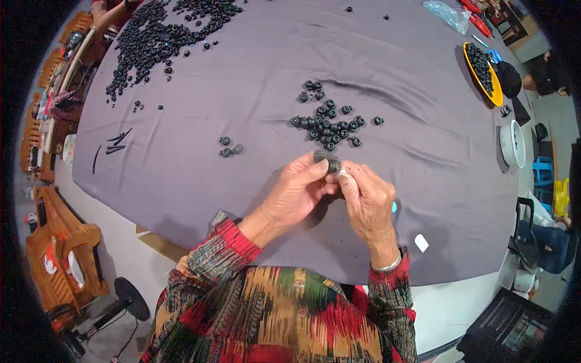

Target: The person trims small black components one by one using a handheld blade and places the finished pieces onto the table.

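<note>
Where the two hands meet: a small black piece (327,160) sits between the fingertips, on the person's side of the nearby pile; the fingers hide part of its outline.
Left hand: the left hand (299,181) reaches up and inward from the lower left, pinching the piece, its thumb laid along the near side and the other fingers curled beneath.
Right hand: the right hand (368,196) angles up and to the left, knuckles bent and back turned upward, thumb and forefinger pinched at the piece's right end; what the tucked fingers do, I cannot tell.
Forearms: both come from the lower edge in patterned sleeves (236,239) and converge; a pale band (388,266) circles the right wrist.
Nearby pile: black round parts (327,125) cluster on the grey cloth-covered surface (181,187), just beyond the fingertips.
Left side: a small group of similar parts (225,152) lies apart, with thin black strips (115,148) farther out and a large scatter (139,51) at the upper left.
Right side: a yellow dish (497,91) holds more black parts, near a white bowl (513,145).
</note>
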The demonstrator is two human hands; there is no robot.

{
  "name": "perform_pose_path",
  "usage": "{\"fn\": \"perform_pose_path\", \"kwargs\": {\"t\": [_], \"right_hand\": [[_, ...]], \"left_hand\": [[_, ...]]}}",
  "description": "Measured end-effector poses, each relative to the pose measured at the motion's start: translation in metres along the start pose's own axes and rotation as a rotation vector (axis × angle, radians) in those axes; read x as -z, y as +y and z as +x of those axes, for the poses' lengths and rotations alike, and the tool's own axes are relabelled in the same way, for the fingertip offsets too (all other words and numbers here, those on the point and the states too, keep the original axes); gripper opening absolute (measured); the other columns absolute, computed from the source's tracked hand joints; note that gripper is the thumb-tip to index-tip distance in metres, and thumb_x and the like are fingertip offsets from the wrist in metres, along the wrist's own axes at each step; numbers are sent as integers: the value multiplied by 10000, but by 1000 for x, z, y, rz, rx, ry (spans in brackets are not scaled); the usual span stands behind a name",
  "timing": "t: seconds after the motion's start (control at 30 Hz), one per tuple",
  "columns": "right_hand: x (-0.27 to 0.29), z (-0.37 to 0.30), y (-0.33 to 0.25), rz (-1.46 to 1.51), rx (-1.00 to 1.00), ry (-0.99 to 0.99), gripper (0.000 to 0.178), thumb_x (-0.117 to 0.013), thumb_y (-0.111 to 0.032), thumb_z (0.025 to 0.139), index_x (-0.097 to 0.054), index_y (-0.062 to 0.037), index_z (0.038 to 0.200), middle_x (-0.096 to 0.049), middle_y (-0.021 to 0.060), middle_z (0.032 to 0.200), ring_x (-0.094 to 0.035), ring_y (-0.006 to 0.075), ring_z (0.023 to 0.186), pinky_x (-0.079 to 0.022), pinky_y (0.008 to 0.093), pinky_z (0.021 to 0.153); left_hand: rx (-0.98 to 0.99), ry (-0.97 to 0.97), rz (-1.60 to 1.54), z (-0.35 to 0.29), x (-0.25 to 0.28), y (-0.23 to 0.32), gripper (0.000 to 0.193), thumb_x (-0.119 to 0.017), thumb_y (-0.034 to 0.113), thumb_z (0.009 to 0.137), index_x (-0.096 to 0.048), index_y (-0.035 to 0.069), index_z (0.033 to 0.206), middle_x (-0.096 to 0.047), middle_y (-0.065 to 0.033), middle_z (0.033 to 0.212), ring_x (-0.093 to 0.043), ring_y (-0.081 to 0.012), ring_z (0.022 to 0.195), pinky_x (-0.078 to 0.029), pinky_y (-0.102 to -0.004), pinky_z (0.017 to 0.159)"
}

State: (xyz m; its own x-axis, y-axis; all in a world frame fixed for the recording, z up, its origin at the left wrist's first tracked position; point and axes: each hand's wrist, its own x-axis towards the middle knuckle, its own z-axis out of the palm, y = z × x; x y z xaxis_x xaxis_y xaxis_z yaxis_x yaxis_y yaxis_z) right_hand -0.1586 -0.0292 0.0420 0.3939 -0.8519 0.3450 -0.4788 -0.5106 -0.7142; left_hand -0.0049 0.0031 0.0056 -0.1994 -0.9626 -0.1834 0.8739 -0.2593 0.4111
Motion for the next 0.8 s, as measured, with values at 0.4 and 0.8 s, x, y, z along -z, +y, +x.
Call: {"fn": "perform_pose_path", "kwargs": {"t": [0.4, 0.8], "right_hand": [[-3, 1, 0, -147, 139, 148, 286, -729, -25, 726, -689, -45, 1008, -598, 71, 771, -610, 208, 613, -484, 306, 528], [-26, -7, 5, -212, 404, 252, 313, -723, 80, 683, -704, -9, 982, -601, 59, 759, -637, 172, 595, -509, 282, 504]], "left_hand": [[22, 73, -55, -1, -11, 1, 99, -572, 132, 947, -580, 41, 987, -587, -24, 876, -532, -102, 769, -456, -236, 679], [-134, 200, 123, -6, -1, 4, 51, -600, 115, 931, -601, 70, 954, -615, -4, 826, -538, -62, 680, -448, -201, 608]]}}
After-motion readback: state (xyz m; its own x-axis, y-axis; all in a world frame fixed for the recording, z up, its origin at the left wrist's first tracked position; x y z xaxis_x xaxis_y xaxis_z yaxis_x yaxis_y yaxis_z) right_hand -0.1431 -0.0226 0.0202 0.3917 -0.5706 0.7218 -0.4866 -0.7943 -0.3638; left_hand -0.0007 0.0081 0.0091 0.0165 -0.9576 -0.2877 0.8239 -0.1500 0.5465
